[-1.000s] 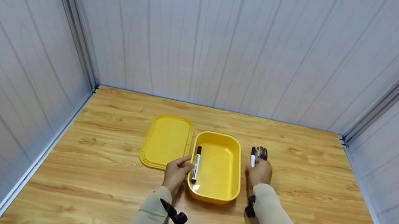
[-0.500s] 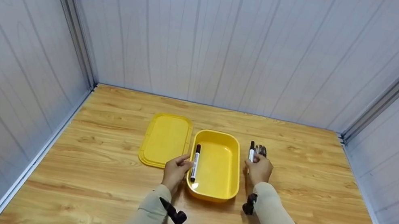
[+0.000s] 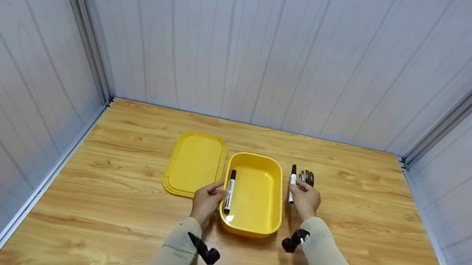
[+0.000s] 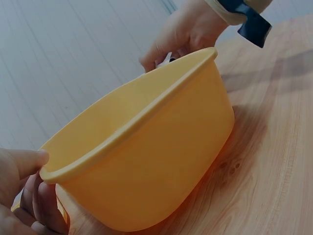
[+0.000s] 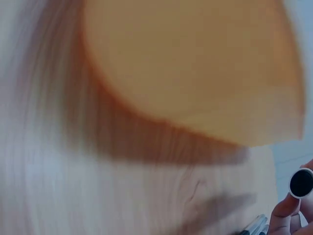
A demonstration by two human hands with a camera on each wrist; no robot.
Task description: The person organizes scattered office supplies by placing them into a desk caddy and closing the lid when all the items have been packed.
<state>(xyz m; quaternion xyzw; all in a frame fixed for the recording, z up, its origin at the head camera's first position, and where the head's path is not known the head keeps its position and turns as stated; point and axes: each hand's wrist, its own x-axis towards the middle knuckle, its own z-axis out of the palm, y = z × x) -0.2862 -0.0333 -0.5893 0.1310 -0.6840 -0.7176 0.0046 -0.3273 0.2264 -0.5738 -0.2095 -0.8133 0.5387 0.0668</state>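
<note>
A yellow plastic box point(image 3: 251, 230) stands uncovered in the middle of the table. My left hand point(image 3: 206, 201) pinches its left rim, thumb over the edge and fingers against the outer wall, as the left wrist view shows. Inside, along the left wall, lies a white marker with black ends point(image 3: 230, 192). Just right of the box, my right hand point(image 3: 305, 200) holds a second white marker point(image 3: 293, 179), its black cap pointing away from me. In the right wrist view the round black end of this marker point(image 5: 301, 183) faces the camera. Several more markers point(image 3: 307, 177) lie beyond my right hand, partly hidden by it.
A flat yellow lid point(image 3: 195, 164) lies on the wooden table point(image 3: 114, 218), left of the box. Pale panel walls point(image 3: 251, 47) enclose the table at the back and both sides. Black camera mounts point(image 3: 209, 256) stick out from both wrists.
My right hand has lifted one marker from the group and brought it left, closer to the box. The left hand keeps its place at the rim. The head view shifts slightly.
</note>
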